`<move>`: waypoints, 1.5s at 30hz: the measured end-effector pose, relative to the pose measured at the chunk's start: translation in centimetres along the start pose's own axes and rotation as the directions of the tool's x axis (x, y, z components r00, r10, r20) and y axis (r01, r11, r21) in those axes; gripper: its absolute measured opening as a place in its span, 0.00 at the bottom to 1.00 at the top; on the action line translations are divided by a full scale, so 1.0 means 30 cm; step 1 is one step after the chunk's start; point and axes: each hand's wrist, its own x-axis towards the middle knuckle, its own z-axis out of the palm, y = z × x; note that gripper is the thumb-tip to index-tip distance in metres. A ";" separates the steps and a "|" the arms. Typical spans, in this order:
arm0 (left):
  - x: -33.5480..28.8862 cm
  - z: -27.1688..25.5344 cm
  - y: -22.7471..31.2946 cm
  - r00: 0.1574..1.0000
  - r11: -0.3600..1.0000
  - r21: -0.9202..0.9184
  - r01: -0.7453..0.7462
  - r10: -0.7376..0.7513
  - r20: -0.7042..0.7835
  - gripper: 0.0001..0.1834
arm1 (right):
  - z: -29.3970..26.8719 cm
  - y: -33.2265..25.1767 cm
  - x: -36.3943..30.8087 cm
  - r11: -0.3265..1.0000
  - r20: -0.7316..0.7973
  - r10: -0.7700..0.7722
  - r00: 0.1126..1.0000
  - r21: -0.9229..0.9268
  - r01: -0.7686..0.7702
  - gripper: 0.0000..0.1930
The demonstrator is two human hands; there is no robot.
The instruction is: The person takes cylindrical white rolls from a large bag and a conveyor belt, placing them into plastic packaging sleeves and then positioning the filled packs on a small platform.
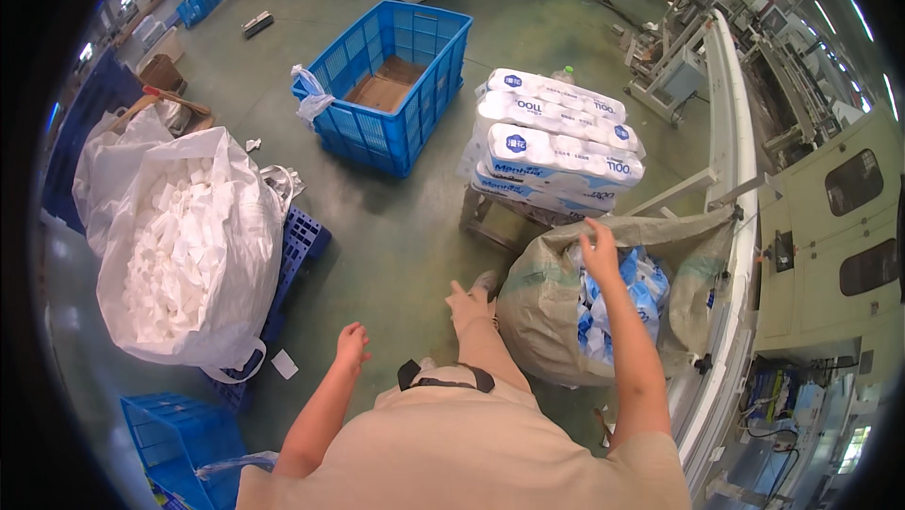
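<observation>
My right hand reaches over a large beige woven sack on the right, fingers apart and nothing visible in them. Inside the sack lies crumpled blue-and-white plastic wrapping film. Just beyond that hand, packs of toilet rolls in printed clear film are piled on a low stand. My left hand hangs above the floor at my left side, its fingers loosely bent and slightly apart, touching nothing. Beside my right leg is a pale, finger-like shape that I cannot make out.
At left, a big white bag full of white scraps stands by a blue pallet. A blue crate with cardboard inside stands ahead. Another blue crate is at lower left. A white rail and machine cabinets line the right.
</observation>
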 end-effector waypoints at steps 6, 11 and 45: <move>0.169 0.269 0.357 0.987 0.983 0.109 -0.149 0.154 -0.038 0.30 | 0.121 0.248 0.441 0.980 -0.053 -0.156 0.986 -0.129 0.149 0.19; 0.225 0.757 0.783 0.956 0.941 0.189 -0.281 0.259 0.136 0.44 | 0.173 0.265 0.676 0.968 0.083 -0.070 0.994 -0.234 0.087 0.24; 0.520 1.303 1.097 0.781 0.796 0.055 -0.603 0.576 0.241 0.36 | 0.372 0.393 0.976 0.803 0.792 -0.268 0.549 -0.131 0.581 0.09</move>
